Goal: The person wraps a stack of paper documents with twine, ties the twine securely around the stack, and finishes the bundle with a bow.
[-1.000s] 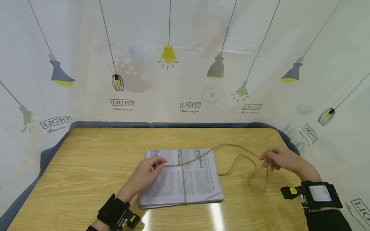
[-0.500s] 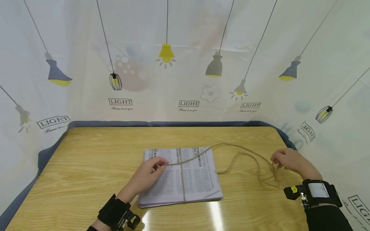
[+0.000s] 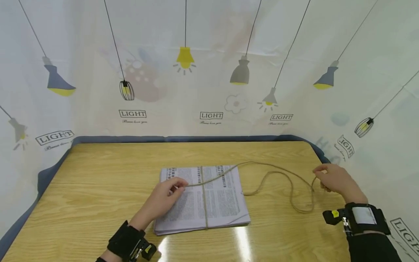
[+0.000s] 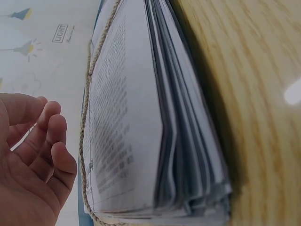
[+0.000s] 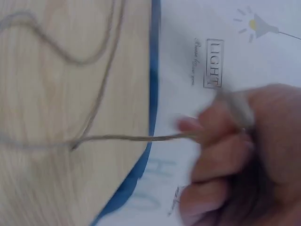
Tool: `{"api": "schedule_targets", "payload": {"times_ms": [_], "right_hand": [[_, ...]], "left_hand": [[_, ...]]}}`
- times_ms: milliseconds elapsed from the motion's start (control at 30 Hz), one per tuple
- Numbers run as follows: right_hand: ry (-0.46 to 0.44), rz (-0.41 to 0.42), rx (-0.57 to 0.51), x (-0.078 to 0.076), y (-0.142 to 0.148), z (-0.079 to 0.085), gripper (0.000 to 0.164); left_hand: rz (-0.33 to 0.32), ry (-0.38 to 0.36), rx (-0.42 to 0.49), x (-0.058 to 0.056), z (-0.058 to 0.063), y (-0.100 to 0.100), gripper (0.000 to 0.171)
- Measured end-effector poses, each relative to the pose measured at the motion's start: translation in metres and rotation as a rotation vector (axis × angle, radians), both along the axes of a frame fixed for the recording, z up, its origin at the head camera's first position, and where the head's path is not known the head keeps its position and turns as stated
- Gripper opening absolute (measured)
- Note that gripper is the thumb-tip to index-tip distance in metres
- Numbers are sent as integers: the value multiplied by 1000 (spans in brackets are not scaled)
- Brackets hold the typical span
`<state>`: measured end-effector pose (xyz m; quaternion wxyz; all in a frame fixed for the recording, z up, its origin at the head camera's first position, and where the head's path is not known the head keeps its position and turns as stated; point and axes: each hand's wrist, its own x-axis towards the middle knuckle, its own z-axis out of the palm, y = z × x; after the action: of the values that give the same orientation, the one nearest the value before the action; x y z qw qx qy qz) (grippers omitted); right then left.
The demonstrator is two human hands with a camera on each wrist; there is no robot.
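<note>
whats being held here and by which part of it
The right hand grips the string by its rightmost stretch in the head view; whether that includes an end can't be told. The left hand appears to hold nothing.

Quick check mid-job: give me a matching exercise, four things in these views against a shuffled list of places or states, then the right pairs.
Things
1. Left hand
2. Right hand
3. Newspaper stack
4. White backdrop

Places or states
A. Beyond the far edge of the table
B. Pinching twine above the newspaper stack
C. Lying flat, with a strand across its top face
D. Holding twine off to the right of the newspaper stack

Right pairs: 1-B, 2-D, 3-C, 4-A
</note>
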<state>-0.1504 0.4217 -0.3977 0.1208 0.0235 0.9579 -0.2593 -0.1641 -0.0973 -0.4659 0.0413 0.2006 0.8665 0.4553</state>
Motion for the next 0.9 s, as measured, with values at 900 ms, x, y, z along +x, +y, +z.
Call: {"api": "schedule_targets", "payload": {"times_ms": [900], "right_hand": [[33, 446, -236, -15, -114, 21, 27]], "left_hand": [[-366, 3, 13, 4, 28, 119, 40]]}}
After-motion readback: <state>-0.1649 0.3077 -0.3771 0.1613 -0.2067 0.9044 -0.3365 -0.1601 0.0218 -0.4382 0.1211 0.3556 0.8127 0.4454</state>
